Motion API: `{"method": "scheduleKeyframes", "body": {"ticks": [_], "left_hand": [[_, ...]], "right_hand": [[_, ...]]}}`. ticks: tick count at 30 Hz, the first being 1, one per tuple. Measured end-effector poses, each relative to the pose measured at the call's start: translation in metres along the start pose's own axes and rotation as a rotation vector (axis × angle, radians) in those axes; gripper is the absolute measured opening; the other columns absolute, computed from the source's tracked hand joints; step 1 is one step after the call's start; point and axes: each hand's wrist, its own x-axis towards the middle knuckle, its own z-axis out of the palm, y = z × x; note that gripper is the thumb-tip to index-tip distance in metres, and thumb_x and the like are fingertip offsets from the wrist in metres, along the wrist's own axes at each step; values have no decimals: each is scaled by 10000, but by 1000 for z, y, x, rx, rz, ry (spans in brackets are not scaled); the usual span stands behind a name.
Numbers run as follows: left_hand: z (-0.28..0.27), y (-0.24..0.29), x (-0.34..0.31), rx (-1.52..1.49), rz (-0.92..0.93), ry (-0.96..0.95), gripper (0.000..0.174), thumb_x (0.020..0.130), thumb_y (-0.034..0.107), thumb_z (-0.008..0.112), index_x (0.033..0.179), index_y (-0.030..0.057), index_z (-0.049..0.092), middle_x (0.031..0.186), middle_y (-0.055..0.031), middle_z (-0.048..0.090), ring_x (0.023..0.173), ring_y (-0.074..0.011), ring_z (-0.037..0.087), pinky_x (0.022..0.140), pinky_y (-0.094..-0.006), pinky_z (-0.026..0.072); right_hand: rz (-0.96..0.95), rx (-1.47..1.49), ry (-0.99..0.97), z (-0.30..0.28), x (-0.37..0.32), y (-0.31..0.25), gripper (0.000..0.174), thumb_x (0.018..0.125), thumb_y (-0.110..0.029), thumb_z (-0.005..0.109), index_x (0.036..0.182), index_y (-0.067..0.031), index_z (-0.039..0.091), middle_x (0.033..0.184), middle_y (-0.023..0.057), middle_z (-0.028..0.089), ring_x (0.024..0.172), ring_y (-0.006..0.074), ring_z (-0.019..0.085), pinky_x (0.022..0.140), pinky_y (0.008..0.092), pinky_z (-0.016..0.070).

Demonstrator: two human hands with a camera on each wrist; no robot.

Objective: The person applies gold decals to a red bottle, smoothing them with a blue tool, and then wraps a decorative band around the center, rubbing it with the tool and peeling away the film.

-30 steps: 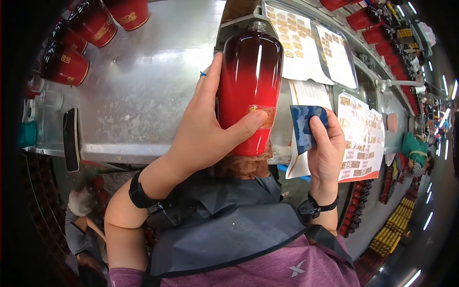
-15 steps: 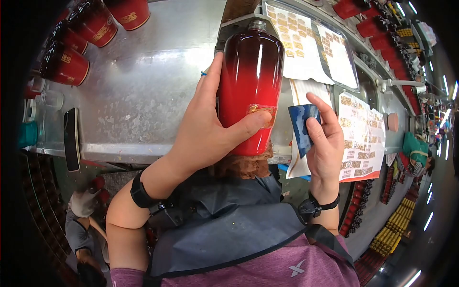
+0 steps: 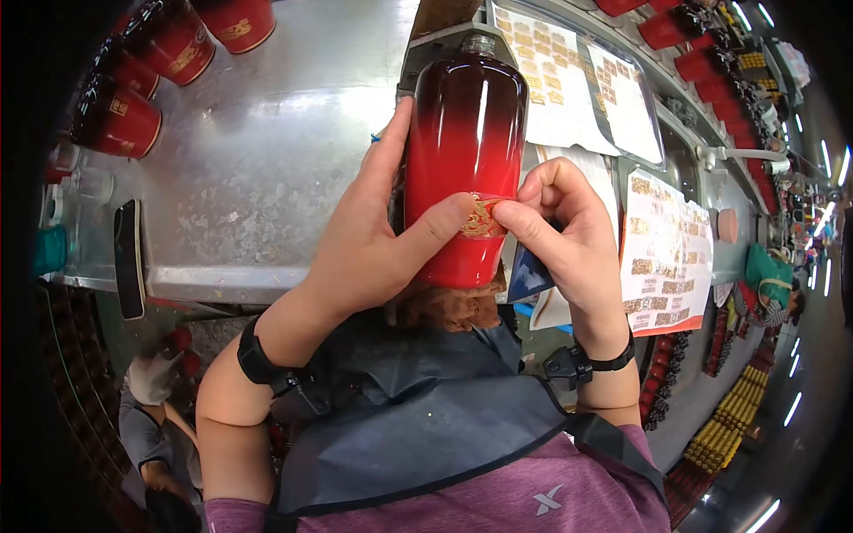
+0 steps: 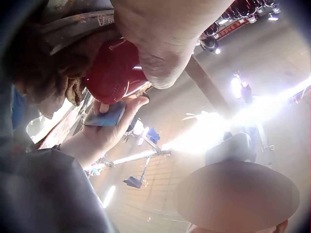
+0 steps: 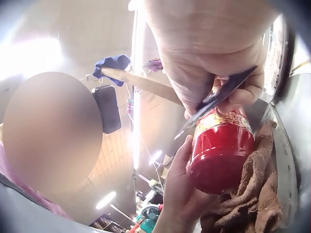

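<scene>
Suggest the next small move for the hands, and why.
Probably, with the right hand, slide the fingertip across the gold label to press it flat. The left hand grips the red bottle, thumb at the label's edge; the right fingertip touches the label, and the blue card is tucked in that hand, off the label.

The person wore a magenta-purple shirt (image 3: 613, 506) with a small white X-shaped logo (image 3: 544, 500) on the chest. Over it lay a dark slate-grey apron (image 3: 418, 426) with a darker bound edge. Both forearms were bare. A black strap (image 3: 253, 360) with a black camera mount (image 3: 302, 395) circled the wrist behind the left hand (image 3: 373, 249). A thinner black band (image 3: 609, 362) sat behind the right hand (image 3: 573, 240).
</scene>
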Motion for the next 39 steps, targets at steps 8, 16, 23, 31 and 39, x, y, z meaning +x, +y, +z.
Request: {"method": "scheduleKeyframes", "body": {"ticks": [8,16,23,31,39], "left_hand": [[1,-4,1,-39,8,26,886,917,276,715,1523,-92,182,1468,-228,406,1364,-271,421,1133,-368,325],[0,-1,-3,-2,0,-33,964,876,285,746,1536,-74,143,1436,-217,409,1342,-279,434,1120,-380,343],[8,-3,-2,65,12,8,970,816,183,738,1542,-51,138,1409,-208,420,1296,-272,469,1087,-390,381],[3,-4,0,154,25,-12,971,808,173,732,1544,-46,137,1395,-202,448,1275,-271,495,1071,-384,401],[7,1,0,54,-56,-47,976,816,160,728,1556,-23,117,1465,-214,401,1330,-263,461,1091,-379,388]], "right_hand": [[135,116,-44,-4,4,-5,187,931,-132,705,876,-69,538,742,-53,552,679,-2,481,614,167,388],[116,266,88,-36,4,-2,232,1040,-213,535,1104,-15,636,862,-8,609,765,45,564,704,199,460],[22,-35,-86,-25,-8,-29,318,843,-38,745,1146,-11,652,987,8,672,921,76,628,828,223,497],[-403,-397,-76,-30,6,-35,238,778,-51,765,1013,-54,728,883,45,690,759,137,642,691,262,498],[-577,-526,-58,-22,-5,-36,269,731,11,754,990,-53,727,844,68,673,784,215,644,676,303,497]]}}
